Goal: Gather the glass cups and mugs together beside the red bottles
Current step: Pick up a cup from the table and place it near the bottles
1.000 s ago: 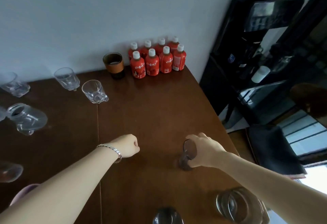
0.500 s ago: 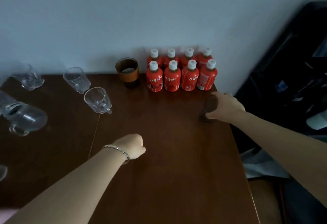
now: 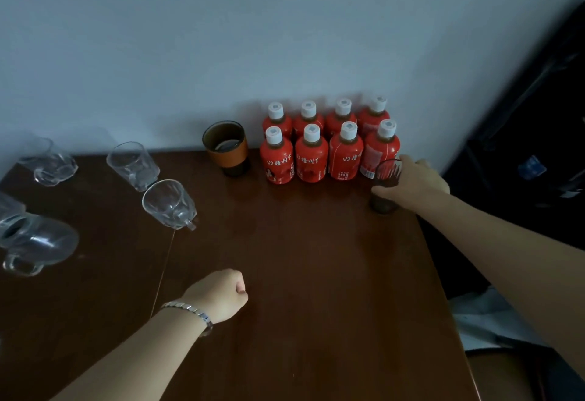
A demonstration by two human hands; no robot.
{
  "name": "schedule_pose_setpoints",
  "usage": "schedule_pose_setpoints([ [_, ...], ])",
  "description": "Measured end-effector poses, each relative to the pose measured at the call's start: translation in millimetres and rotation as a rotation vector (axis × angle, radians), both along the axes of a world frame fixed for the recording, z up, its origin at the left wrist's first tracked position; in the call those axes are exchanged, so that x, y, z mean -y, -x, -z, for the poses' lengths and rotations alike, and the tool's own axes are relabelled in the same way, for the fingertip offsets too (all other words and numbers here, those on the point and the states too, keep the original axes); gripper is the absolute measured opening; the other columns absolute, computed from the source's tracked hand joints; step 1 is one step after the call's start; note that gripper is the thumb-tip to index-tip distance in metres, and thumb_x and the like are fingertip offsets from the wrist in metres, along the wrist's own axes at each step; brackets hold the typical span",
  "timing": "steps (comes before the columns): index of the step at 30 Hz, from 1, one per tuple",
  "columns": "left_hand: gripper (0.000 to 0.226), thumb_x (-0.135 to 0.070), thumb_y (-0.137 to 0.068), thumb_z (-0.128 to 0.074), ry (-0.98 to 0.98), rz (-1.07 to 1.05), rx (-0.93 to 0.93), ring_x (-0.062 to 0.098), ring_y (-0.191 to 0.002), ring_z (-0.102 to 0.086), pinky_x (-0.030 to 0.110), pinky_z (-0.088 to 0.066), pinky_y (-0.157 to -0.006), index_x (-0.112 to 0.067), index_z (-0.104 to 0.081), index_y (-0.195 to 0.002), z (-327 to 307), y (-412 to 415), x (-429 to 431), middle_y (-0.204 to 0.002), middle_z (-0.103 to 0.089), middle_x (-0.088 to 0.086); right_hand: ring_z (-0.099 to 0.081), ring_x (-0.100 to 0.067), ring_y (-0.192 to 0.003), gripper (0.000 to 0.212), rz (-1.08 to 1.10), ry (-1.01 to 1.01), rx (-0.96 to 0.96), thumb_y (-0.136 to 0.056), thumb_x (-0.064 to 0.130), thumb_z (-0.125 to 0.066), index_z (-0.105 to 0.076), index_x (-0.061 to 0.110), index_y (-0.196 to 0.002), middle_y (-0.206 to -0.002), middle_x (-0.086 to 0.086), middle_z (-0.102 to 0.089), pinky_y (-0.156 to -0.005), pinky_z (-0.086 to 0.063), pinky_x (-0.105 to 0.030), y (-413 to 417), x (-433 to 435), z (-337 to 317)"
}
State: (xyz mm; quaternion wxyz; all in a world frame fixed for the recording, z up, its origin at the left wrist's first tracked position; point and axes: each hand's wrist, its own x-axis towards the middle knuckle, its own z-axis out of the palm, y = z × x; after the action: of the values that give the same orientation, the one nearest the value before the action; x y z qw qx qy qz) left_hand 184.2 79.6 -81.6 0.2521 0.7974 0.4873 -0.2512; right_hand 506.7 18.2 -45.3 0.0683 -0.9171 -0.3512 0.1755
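My right hand [image 3: 418,185] is stretched out to about one o'clock, fingers and thumb wrapped round a small dark ribbed glass cup [image 3: 385,176]. The cup stands upright with its base on the dark brown wooden table [image 3: 300,274], close to the table's right edge. It sits just beside the front right bottle of the eight red plastic bottles with white caps [image 3: 311,155]. I cannot tell whether glass and bottle touch.

The bottles stand in two rows of four at twelve o'clock, against the pale blue-grey wall [image 3: 253,36]. Just beside them, on their nine o'clock side, stands a brown glass tumbler with an orange sleeve [image 3: 226,150], upright.

My left hand [image 3: 218,294] is at six o'clock, near me, curled into a fist with nothing in it. A silver link bracelet [image 3: 190,310] circles that wrist.

The other clear glassware is well apart from the bottles. A clear glass mug with a small handle [image 3: 167,204] stands at ten o'clock, and a clear glass tumbler [image 3: 133,164] is just beyond it, towards the wall. A clear glass cup [image 3: 52,163] is at the far left corner. A large clear glass mug with a handle [image 3: 34,242] is at nine o'clock by the left edge.
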Motion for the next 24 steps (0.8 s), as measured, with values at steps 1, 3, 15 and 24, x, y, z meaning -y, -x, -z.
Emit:
schedule_pose_setpoints([
  [1, 0.022, -0.027, -0.095, -0.045, 0.002, 0.000, 0.000, 0.010, -0.081, -0.057, 0.021, -0.044, -0.071, -0.020, -0.062, -0.108, 0.2, 1.5, 0.8, -0.092, -0.059, -0.007, -0.050, -0.035, -0.123, 0.083, -0.004, 0.026, -0.001, -0.076, 0.053, -0.070, -0.033, 0.017, -0.141, -0.134, -0.017, -0.047, -0.092, -0.048, -0.044, 2.4, 2.9, -1.7],
  [3, 0.023, -0.027, -0.095, -0.045, 0.009, -0.002, 0.009, 0.010, -0.081, -0.056, 0.021, -0.044, -0.070, -0.020, -0.062, -0.109, -1.5, 4.9, 2.2, -0.092, -0.058, -0.008, -0.047, -0.036, -0.126, 0.085, -0.023, 0.083, 0.038, -0.078, 0.052, -0.070, -0.029, 0.016, -0.143, -0.135, -0.018, -0.046, -0.094, -0.047, -0.044, 11.2, 10.1, -6.5],
  [15, 0.023, -0.026, -0.094, -0.046, -0.159, -0.092, 0.048, 0.017, -0.103, -0.063, 0.031, -0.051, -0.089, -0.020, -0.062, -0.108, -35.7, 84.5, -50.3, -0.113, -0.065, -0.002, -0.055, -0.018, -0.117, 0.037, -0.439, 0.209, -0.169, -0.091, 0.034, -0.056, -0.056, 0.019, -0.125, -0.128, -0.001, -0.057, -0.101, -0.046, -0.034, 120.1, 11.3, -21.6],
  [24, 0.085, -0.035, -0.083, -0.068, -0.237, -0.359, 0.326, 0.032, -0.132, -0.043, 0.043, -0.041, -0.104, -0.007, -0.020, -0.147, -26.9, 110.2, -133.1, -0.148, -0.031, 0.015, -0.054, -0.019, -0.120, 0.037, -0.360, 0.317, -0.256, -0.092, 0.037, -0.054, -0.055, 0.022, -0.127, -0.132, 0.000, -0.056, -0.101, -0.046, -0.034, 200.2, -34.0, 7.3],
])
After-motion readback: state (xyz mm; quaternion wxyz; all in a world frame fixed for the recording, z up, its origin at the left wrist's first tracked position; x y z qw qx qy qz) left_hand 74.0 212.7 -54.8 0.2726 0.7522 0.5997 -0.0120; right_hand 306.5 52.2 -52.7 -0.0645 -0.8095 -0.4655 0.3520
